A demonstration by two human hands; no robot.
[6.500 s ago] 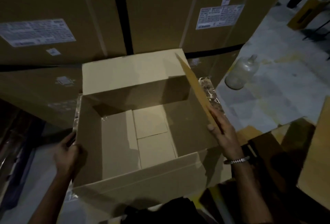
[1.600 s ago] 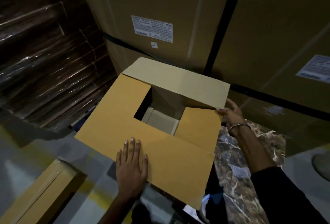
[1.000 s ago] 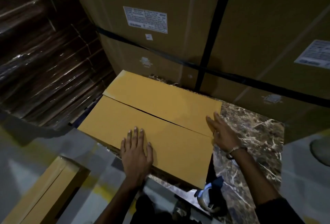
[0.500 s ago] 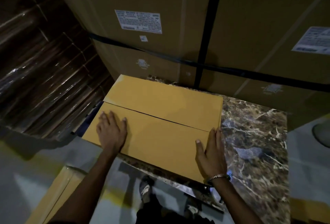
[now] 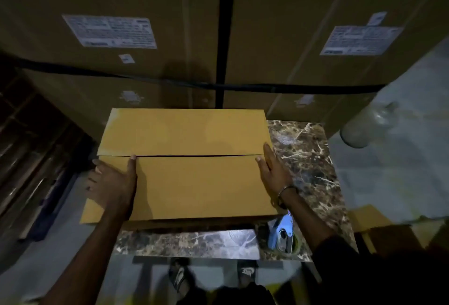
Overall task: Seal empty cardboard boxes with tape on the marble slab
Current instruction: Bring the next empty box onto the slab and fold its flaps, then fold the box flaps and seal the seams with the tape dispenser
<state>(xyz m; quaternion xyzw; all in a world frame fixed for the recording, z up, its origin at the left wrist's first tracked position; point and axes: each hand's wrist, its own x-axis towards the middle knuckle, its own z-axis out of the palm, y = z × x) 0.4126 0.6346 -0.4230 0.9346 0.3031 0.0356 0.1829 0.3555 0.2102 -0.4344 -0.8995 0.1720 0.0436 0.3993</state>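
cardboard box (image 5: 187,163): flaps closed, seam untaped.
left hand (image 5: 113,183), right hand (image 5: 272,171): your fingers flat, pressing.
risk: release for the tape dispenser (image 5: 281,231) and flaps may spring.

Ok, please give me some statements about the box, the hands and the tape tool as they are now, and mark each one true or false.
1. Both top flaps of the cardboard box are folded shut. True.
2. Tape already covers the seam. False: the seam is bare.
3. The left hand lies flat on the near flap. True.
4. The right hand grips the blue tape dispenser. False: it rests at the box's right edge; the dispenser stands on the marble slab.
5. The box is open and upside down. False: it is closed.
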